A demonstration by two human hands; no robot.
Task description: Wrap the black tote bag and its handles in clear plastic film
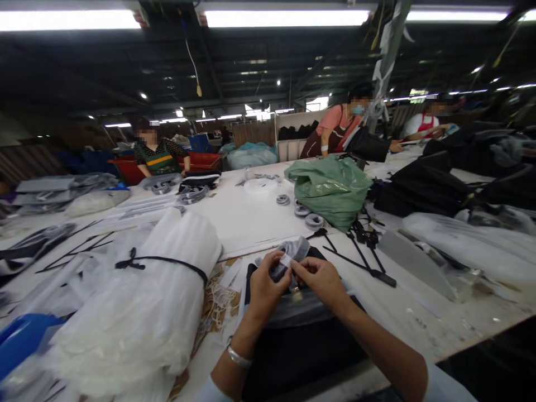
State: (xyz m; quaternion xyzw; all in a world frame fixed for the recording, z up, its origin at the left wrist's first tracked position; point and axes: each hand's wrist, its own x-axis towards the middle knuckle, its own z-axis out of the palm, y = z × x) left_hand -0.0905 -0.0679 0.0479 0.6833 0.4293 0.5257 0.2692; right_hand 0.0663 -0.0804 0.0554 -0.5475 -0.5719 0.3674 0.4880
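Note:
My left hand [266, 285] is closed around a grey coil wrapped in clear plastic [299, 247]. A small white piece like a label or tape [286, 260] lies across the coil between my hands. My right hand [320, 279] pinches at the edge of this white piece, with thumb and forefinger together. Below both hands lies a black fabric item [301, 352] with a grey, plastic-covered band near its top. The underside of the coil is hidden by my fingers.
Left of my hands is a big white foam bundle [146, 290] tied with black cord. Loose strings [220, 301] lie beside it. Further off are a green plastic sack [329, 184], several coils [314, 221] and black straps [368, 262]. Co-workers stand across the white table [251, 218].

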